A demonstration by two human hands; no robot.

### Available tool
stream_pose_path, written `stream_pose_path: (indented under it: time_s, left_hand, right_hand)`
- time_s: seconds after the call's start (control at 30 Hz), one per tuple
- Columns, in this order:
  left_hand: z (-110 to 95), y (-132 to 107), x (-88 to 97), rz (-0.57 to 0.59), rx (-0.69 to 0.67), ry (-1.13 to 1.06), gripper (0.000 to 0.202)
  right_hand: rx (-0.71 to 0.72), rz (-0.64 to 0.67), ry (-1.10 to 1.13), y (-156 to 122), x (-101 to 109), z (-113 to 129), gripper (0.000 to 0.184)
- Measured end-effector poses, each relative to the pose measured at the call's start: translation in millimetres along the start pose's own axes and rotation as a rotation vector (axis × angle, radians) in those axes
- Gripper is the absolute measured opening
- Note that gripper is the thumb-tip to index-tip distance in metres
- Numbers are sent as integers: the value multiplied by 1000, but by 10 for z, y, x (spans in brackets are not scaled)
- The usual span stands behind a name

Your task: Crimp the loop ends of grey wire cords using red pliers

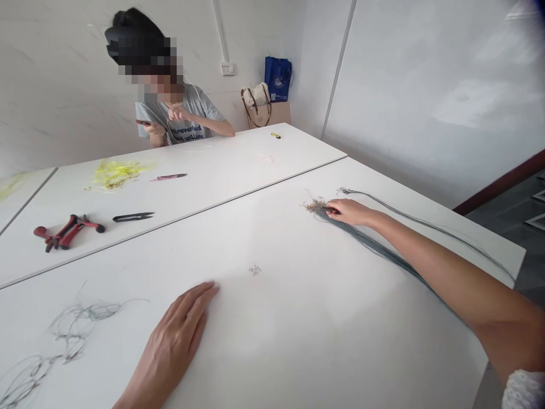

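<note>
My right hand (pixel 351 212) is closed around a small dark tool with a reddish part (pixel 332 210), mostly hidden by the fingers. It rests at the near end of a bundle of fine grey-green lines (pixel 378 247), whose tips carry a cluster of tiny golden and silvery pieces (pixel 315 205). The bundle runs beneath my forearm toward the table's right edge. My left hand (pixel 172 335) lies palm down on the white table (pixel 298 341), fingers stretched out, holding nothing. Between the hands sits a little pile of tiny metal pieces (pixel 254 270), too small to identify.
A thinner bunch of lines (pixel 409 215) lies right of my hand. Tangled thin line (pixel 80 324) is at the left. Farther off are red-handled pliers (pixel 68 232), black thread snips (pixel 133 217), pink snips (pixel 169 177), yellow strands (pixel 117 172) and a yellow cutter (pixel 276 135). A person (pixel 179 108) sits opposite.
</note>
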State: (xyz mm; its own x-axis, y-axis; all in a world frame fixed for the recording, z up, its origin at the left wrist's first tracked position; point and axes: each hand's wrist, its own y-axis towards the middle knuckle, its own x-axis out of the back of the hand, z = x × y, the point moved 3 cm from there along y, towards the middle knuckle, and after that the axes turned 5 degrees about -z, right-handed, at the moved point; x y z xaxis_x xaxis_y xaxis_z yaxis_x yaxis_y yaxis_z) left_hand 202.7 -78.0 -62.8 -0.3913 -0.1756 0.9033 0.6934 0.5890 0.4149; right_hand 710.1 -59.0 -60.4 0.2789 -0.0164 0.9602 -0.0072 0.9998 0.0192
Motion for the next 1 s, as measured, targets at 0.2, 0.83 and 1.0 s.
stream_pose_path:
  time_s: [0.2, 0.83, 1.0]
  left_hand:
    - [-11, 5, 6, -1, -11, 18, 39]
    - [6, -3, -16, -4, -11, 15, 39]
    - [-5, 8, -11, -19, -26, 25, 39]
  right_hand:
    - [-84, -11, -80, -17, -16, 70, 11]
    - [-258, -237, 70, -110, 25, 83, 4]
    - [-296, -268, 139, -123, 36, 90, 1]
